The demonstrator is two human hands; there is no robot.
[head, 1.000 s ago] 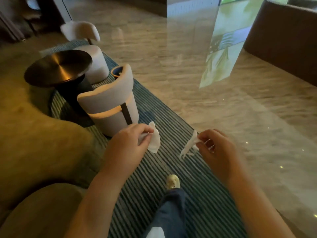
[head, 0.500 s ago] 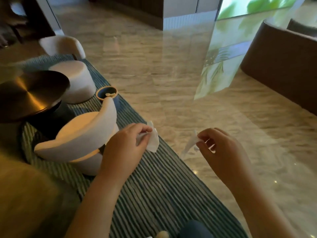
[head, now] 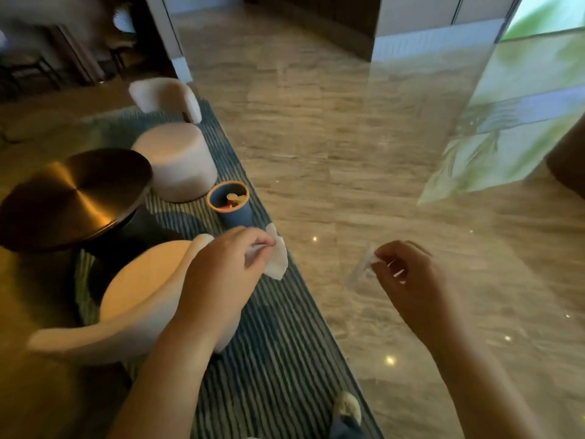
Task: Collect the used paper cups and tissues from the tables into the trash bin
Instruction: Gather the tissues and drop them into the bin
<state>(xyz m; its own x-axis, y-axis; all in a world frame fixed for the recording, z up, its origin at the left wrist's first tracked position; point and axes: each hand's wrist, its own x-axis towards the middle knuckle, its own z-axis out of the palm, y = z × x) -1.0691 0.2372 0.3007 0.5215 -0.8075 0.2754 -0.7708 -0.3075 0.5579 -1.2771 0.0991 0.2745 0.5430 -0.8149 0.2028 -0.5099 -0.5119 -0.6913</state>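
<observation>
My left hand pinches a crumpled white tissue above the near chair's back. My right hand holds a second, thinner tissue that hangs blurred over the marble floor. A small blue trash bin with an orange rim stands on the striped rug's edge, just beyond my left hand. Some scraps lie inside it. Both hands are level with each other, about a hand's width apart.
A round dark metal table stands at the left. A pale round chair sits below my left arm, another behind the bin. The striped rug meets the glossy marble floor. My shoe shows at the bottom.
I have walked forward along the rug. The trash bin has come out from behind the near chair and now sits close ahead of my left hand. Both hands still hold their tissues.
</observation>
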